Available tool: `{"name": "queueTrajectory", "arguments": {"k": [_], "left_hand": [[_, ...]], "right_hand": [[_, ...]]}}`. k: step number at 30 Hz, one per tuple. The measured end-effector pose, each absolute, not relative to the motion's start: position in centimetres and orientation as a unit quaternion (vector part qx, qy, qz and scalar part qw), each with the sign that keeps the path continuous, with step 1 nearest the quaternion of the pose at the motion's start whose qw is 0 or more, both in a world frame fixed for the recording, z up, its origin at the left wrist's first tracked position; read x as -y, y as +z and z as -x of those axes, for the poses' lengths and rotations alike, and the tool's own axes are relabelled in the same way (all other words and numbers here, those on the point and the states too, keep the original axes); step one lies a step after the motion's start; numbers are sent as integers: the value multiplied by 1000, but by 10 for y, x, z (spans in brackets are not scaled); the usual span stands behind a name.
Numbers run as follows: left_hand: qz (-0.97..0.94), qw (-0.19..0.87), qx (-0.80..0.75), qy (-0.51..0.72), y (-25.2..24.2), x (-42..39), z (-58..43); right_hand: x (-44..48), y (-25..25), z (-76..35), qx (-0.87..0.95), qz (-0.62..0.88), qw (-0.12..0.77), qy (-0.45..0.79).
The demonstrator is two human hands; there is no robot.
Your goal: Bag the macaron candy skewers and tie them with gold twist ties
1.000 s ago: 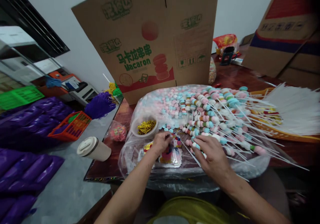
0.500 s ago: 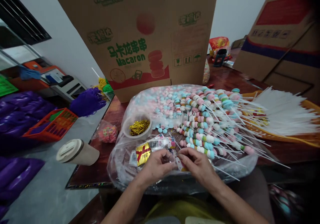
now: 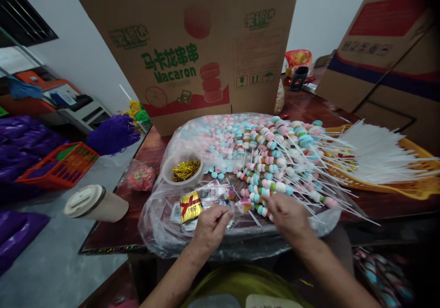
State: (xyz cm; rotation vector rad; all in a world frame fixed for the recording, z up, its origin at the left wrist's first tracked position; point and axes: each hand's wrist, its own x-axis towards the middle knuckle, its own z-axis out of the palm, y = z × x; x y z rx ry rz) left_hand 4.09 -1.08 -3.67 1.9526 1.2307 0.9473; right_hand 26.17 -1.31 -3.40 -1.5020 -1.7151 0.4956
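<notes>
My left hand hovers over the front of a clear plastic sheet, thumb and forefinger pinched together; anything between them is too small to make out. Just behind it lie printed clear packets and a gold TWIST TIES packet. My right hand is blurred, its fingertips at the front of a heap of candy skewers in pink, blue and white. Whether it grips one cannot be seen. Between the hands lies a small patterned piece, with white sticks beside it.
A bowl of gold twist ties stands left of loose candies. A lidded cup sits at the table's left edge, near a bag of pink candies. White sticks fill an orange basket. A Macaron carton rises behind.
My hands, close together over a small patterned piece before, are now apart. The right has moved up and right to the skewers; the left stays near the packets. The view has shifted slightly.
</notes>
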Motion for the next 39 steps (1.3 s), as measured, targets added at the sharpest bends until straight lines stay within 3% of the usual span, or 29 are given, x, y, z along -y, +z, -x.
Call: {"name": "queueTrajectory", "arguments": {"k": [2, 6, 8, 11, 15, 30, 35, 39], "left_hand": [[-758, 291, -441, 383, -35, 9, -33], [-795, 229, -384, 411, -29, 4, -21], [-806, 204, -366, 418, -27, 3, -16], [-813, 183, -360, 420, -26, 3, -12], [-823, 180, -349, 410, -24, 1, -9], [-871, 182, -356, 286, -4, 7, -25], [-823, 402, -375, 142, 5, 10, -34], [-697, 587, -406, 74, -2, 14, -51]], "right_hand": [[9, -29, -291, 687, 629, 347, 109], [6, -28, -329, 771, 617, 73, -143], [7, -26, -339, 787, 579, 65, -203], [14, -15, -352, 809, 502, 170, -254], [27, 8, -357, 836, 419, 299, -191], [34, 19, -326, 907, 336, 235, -97], [21, 19, -315, 917, 339, 208, -12], [15, 15, -300, 934, 321, 123, 94]]}}
